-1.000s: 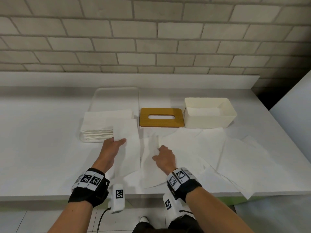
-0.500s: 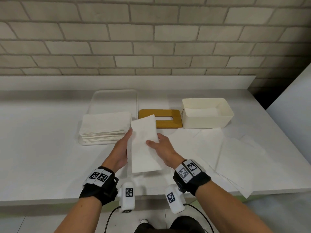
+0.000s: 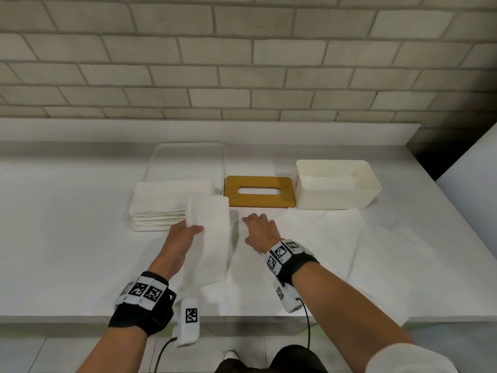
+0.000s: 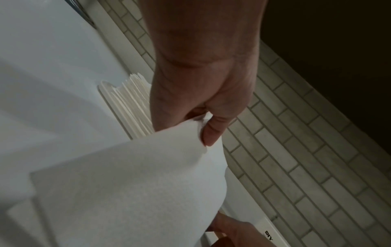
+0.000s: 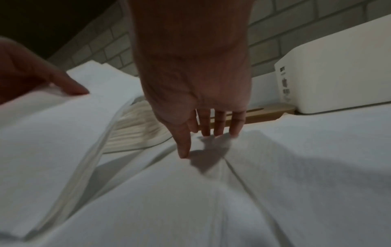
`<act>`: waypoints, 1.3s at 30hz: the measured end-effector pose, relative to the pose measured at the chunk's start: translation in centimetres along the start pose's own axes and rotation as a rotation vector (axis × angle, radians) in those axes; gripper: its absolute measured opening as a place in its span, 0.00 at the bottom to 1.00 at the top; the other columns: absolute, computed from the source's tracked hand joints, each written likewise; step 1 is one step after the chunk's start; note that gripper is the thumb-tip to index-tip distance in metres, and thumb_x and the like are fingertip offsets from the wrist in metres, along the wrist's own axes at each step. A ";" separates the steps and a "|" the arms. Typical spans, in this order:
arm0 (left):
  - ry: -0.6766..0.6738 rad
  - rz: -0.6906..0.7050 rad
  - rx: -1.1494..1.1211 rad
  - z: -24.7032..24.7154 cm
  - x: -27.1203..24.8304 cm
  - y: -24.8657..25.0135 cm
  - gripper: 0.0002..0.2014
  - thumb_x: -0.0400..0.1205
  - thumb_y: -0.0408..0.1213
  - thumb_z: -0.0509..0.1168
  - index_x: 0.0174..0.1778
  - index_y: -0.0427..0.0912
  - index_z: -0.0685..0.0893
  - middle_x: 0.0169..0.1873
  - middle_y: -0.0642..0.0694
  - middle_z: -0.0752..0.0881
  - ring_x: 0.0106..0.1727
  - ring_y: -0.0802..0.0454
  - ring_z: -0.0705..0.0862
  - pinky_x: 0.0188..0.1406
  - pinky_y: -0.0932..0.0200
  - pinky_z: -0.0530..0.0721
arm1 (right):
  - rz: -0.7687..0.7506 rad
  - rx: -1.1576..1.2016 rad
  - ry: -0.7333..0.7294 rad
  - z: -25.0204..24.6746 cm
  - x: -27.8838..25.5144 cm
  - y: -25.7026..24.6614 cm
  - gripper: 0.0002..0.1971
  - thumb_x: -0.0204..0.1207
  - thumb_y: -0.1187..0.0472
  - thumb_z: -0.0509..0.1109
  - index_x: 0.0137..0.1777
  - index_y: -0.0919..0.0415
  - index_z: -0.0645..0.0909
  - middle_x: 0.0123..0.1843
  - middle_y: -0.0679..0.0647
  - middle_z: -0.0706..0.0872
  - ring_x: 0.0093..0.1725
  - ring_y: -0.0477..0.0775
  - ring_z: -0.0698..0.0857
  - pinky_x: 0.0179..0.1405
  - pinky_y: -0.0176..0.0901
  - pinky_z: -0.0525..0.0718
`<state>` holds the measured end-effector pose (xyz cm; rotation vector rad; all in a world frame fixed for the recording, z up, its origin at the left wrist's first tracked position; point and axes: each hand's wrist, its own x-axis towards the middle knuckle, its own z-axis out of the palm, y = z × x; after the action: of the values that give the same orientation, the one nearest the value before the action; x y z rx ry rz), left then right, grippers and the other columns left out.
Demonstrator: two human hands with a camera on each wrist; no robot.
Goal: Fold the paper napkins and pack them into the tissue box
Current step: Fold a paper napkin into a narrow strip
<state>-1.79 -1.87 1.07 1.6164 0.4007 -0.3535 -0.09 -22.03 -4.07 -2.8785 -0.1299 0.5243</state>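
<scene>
- The left hand [image 3: 185,234] pinches one long edge of a folded napkin [image 3: 211,238] between thumb and curled fingers; in the left wrist view the thumb [image 4: 213,132] lies on top of the sheet.
- The folded napkin hangs lifted above the counter [image 3: 67,238], its far end overlapping the front right corner of the napkin stack [image 3: 168,201].
- The right hand [image 3: 262,230] holds nothing; its straight, slightly spread fingers [image 5: 220,123] point down and touch the unfolded napkins [image 3: 349,243] spread on the counter.
- The folded napkin is just left of the right hand, not touching it.
- The napkin stack rests on a clear tray [image 3: 188,160].
- A wooden lid [image 3: 259,201] with a slot lies flat between the tray and the tissue box [image 3: 337,188].
- The tissue box stands open, behind the unfolded napkins and well apart from both hands.
</scene>
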 end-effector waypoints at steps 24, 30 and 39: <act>-0.247 0.121 -0.112 2.7 -0.9 3.2 0.15 0.85 0.43 0.60 0.61 0.41 0.87 0.57 0.37 0.89 0.57 0.39 0.88 0.56 0.46 0.83 | -0.240 0.711 0.012 -12.3 -4.1 -1.7 0.10 0.66 0.65 0.81 0.44 0.66 0.86 0.41 0.53 0.87 0.41 0.52 0.85 0.43 0.44 0.81; -0.506 0.089 -0.200 3.3 -1.1 2.0 0.28 0.76 0.51 0.71 0.68 0.38 0.82 0.64 0.33 0.85 0.64 0.37 0.84 0.68 0.41 0.78 | -0.237 0.706 0.236 -9.9 -3.5 -2.1 0.16 0.66 0.64 0.81 0.28 0.48 0.76 0.37 0.45 0.77 0.39 0.45 0.77 0.40 0.42 0.74; -0.355 -0.020 -0.693 2.8 -0.7 1.3 0.21 0.82 0.30 0.63 0.72 0.35 0.77 0.67 0.35 0.84 0.68 0.36 0.82 0.67 0.38 0.78 | 0.006 1.562 -0.074 -4.5 -4.5 0.5 0.31 0.78 0.35 0.63 0.74 0.54 0.76 0.67 0.50 0.86 0.68 0.55 0.84 0.62 0.51 0.84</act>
<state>-1.77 -4.77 2.29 0.8531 0.2277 -0.4472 -2.65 -23.98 1.43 -1.3336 0.2022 0.4140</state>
